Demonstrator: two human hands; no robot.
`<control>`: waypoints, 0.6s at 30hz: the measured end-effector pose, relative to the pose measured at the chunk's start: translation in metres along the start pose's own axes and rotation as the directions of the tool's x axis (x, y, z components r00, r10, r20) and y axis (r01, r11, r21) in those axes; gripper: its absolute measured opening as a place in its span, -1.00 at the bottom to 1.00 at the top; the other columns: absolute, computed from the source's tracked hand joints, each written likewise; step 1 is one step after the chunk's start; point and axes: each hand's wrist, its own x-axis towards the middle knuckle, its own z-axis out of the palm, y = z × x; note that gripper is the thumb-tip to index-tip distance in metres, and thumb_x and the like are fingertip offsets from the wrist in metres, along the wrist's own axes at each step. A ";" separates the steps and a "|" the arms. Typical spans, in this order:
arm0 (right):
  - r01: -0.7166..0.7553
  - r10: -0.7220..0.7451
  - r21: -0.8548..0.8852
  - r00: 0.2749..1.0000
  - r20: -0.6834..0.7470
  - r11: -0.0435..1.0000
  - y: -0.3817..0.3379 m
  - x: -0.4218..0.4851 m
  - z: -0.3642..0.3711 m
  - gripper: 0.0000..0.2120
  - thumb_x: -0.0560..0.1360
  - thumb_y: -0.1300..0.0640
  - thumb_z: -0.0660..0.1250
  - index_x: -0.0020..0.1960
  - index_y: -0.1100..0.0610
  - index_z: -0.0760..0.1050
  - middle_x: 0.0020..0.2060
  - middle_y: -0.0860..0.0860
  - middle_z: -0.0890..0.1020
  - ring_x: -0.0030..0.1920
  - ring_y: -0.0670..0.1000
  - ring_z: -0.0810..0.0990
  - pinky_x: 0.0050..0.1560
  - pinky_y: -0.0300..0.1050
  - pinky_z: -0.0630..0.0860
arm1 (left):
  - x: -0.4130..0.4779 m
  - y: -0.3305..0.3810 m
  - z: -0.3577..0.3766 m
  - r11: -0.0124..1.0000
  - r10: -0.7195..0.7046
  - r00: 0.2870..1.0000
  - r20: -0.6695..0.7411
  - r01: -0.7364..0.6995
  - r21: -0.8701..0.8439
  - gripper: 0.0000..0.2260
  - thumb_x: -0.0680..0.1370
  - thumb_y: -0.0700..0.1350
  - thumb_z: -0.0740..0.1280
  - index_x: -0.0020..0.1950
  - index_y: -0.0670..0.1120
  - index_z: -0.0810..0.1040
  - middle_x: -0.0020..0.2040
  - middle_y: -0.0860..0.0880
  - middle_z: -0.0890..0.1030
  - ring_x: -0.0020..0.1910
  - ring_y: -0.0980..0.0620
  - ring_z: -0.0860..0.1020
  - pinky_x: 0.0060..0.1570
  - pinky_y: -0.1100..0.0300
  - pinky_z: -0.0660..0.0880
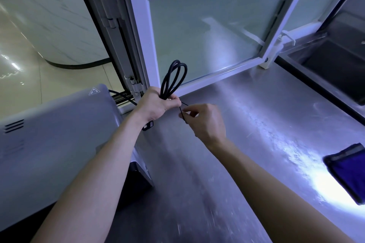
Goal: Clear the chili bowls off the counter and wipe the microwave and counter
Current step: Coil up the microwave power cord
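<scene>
Now hands (156, 104) (205, 122) grip cord (165, 89), R prob. tie-end (182, 112).

Black cord (173, 79), silver-grey microwave (59, 144), brushed steel desk (246, 144), dark blue cloth (349, 171), white window frame (138, 25).

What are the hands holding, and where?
The left hand grips the coiled black cord at its loops' base; the right hand pinches a thin black strand.

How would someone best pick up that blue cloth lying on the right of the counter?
Probably pinch the blue cloth by its dark-hemmed left edge, coming down from above on its left. It lies flat on the counter, so fingers cannot close round it, and its right part runs out of view.
</scene>
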 end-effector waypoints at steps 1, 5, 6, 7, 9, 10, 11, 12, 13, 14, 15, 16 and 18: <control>0.012 -0.012 -0.039 1.000 0.008 0.999 0.000 -0.003 -0.003 -0.88 0.57 0.02 0.54 0.10 -0.06 0.79 -0.37 -0.17 0.64 -0.46 -0.03 0.52 -0.40 -0.06 0.53 | 0.001 -0.001 0.000 1.000 -0.002 1.000 -0.007 0.002 0.002 -0.90 0.51 -0.19 0.56 -0.14 -0.20 0.74 -0.25 -0.13 0.52 -0.17 0.00 0.47 -0.08 0.13 0.36; -0.108 0.099 0.144 0.993 0.068 0.984 -0.001 -0.012 -0.017 -0.70 0.52 -0.10 0.59 0.24 -0.16 0.72 -0.25 -0.12 0.73 -0.49 0.02 0.62 -0.29 -0.05 0.59 | -0.001 -0.002 0.003 0.994 0.008 1.000 0.029 -0.011 0.105 -0.85 0.51 -0.09 0.57 -0.20 -0.13 0.73 -0.33 0.00 0.54 -0.26 0.09 0.47 -0.17 0.17 0.36; -0.166 0.148 0.257 0.985 0.086 0.952 -0.002 -0.012 -0.021 -0.69 0.50 -0.09 0.61 0.22 -0.15 0.72 -0.20 -0.11 0.75 -0.46 0.09 0.67 -0.30 -0.05 0.56 | -0.001 -0.003 0.005 0.988 0.015 1.000 0.011 -0.017 0.155 -0.80 0.52 -0.03 0.57 -0.25 -0.09 0.72 -0.37 0.03 0.54 -0.32 0.10 0.47 -0.25 0.21 0.36; -0.210 0.189 0.367 0.978 0.092 0.906 -0.002 -0.010 -0.026 -0.68 0.47 -0.06 0.64 0.19 -0.13 0.71 -0.15 -0.10 0.77 -0.41 0.14 0.72 -0.31 -0.04 0.53 | 0.000 -0.004 0.006 0.976 0.022 0.999 -0.024 -0.016 0.216 -0.72 0.54 0.03 0.54 -0.31 -0.07 0.68 -0.42 0.04 0.54 -0.39 0.10 0.46 -0.34 0.24 0.35; -0.264 0.244 0.517 0.964 0.108 0.814 -0.003 -0.002 -0.039 -0.57 0.43 0.02 0.68 0.26 -0.03 0.67 -0.06 -0.06 0.79 -0.28 0.19 0.77 -0.32 0.02 0.54 | 0.001 -0.007 0.008 0.941 0.057 0.994 -0.095 -0.022 0.338 -0.57 0.57 0.13 0.48 -0.38 -0.11 0.57 -0.47 -0.07 0.51 -0.48 0.03 0.44 -0.44 0.16 0.32; -0.282 0.252 0.549 0.959 0.131 0.787 -0.004 0.002 -0.047 -0.50 0.43 0.04 0.68 0.32 0.05 0.64 -0.02 -0.04 0.79 -0.21 0.20 0.79 -0.30 0.04 0.58 | 0.001 -0.008 0.009 0.907 0.084 0.991 -0.104 -0.033 0.419 -0.54 0.58 0.15 0.46 -0.38 -0.13 0.52 -0.45 -0.12 0.50 -0.48 -0.02 0.44 -0.44 0.11 0.30; -0.290 0.244 0.562 0.957 0.157 0.775 -0.005 0.006 -0.055 -0.45 0.42 0.06 0.69 0.35 0.13 0.61 0.02 -0.01 0.80 -0.16 0.20 0.79 -0.27 0.04 0.61 | 0.000 -0.008 0.010 0.857 0.115 0.990 -0.088 -0.054 0.513 -0.54 0.58 0.15 0.44 -0.36 -0.13 0.49 -0.44 -0.15 0.49 -0.46 -0.05 0.45 -0.43 0.08 0.28; -0.293 0.227 0.556 0.956 0.185 0.778 -0.007 0.009 -0.061 -0.42 0.41 0.05 0.70 0.35 0.17 0.60 0.05 0.00 0.79 -0.11 0.19 0.79 -0.24 0.04 0.64 | -0.001 -0.009 0.011 0.795 0.142 0.988 -0.053 -0.082 0.601 -0.58 0.58 0.14 0.42 -0.33 -0.12 0.50 -0.43 -0.14 0.48 -0.43 -0.08 0.48 -0.41 0.07 0.28; -0.288 0.203 0.528 0.956 0.214 0.799 -0.008 0.013 -0.067 -0.40 0.38 0.03 0.72 0.33 0.17 0.60 0.07 0.00 0.78 -0.07 0.16 0.79 -0.19 0.03 0.66 | -0.002 -0.008 0.012 0.729 0.165 0.986 -0.015 -0.111 0.675 -0.62 0.59 0.12 0.40 -0.30 -0.10 0.52 -0.43 -0.11 0.48 -0.38 -0.11 0.52 -0.39 0.05 0.29; -0.279 0.184 0.463 0.953 0.241 0.841 -0.010 0.015 -0.071 -0.37 0.34 -0.02 0.74 0.31 0.12 0.61 0.09 -0.04 0.78 -0.04 0.08 0.78 -0.16 0.01 0.67 | -0.003 -0.008 0.014 0.666 0.178 0.984 0.021 -0.136 0.733 -0.65 0.60 0.11 0.37 -0.28 -0.08 0.53 -0.42 -0.07 0.49 -0.33 -0.14 0.55 -0.37 0.04 0.31; -0.263 0.172 0.359 0.949 0.265 0.896 -0.014 0.018 -0.073 -0.34 0.29 -0.09 0.76 0.29 0.05 0.61 0.09 -0.10 0.77 -0.02 -0.03 0.76 -0.14 -0.04 0.67 | -0.005 -0.008 0.016 0.610 0.191 0.980 0.052 -0.159 0.776 -0.67 0.61 0.10 0.35 -0.27 -0.05 0.53 -0.40 -0.06 0.51 -0.28 -0.18 0.58 -0.34 0.04 0.32; -0.236 0.167 0.227 0.944 0.285 0.945 -0.018 0.019 -0.073 -0.30 0.23 -0.17 0.77 0.27 -0.01 0.60 0.09 -0.16 0.75 0.00 -0.11 0.73 -0.15 -0.09 0.67 | -0.005 -0.008 0.017 0.559 0.211 0.975 0.071 -0.180 0.810 -0.70 0.62 0.11 0.33 -0.25 -0.01 0.55 -0.37 -0.05 0.53 -0.23 -0.20 0.60 -0.31 0.05 0.34; -0.184 0.182 -0.026 0.927 0.327 0.983 -0.020 0.021 -0.067 -0.28 0.16 -0.25 0.76 0.20 -0.05 0.59 0.05 -0.20 0.70 0.00 -0.10 0.70 -0.21 -0.06 0.68 | -0.005 -0.008 0.018 0.456 0.262 0.960 0.099 -0.214 0.864 -0.78 0.63 0.09 0.30 -0.12 0.08 0.66 -0.27 -0.05 0.62 -0.15 -0.22 0.64 -0.23 0.07 0.37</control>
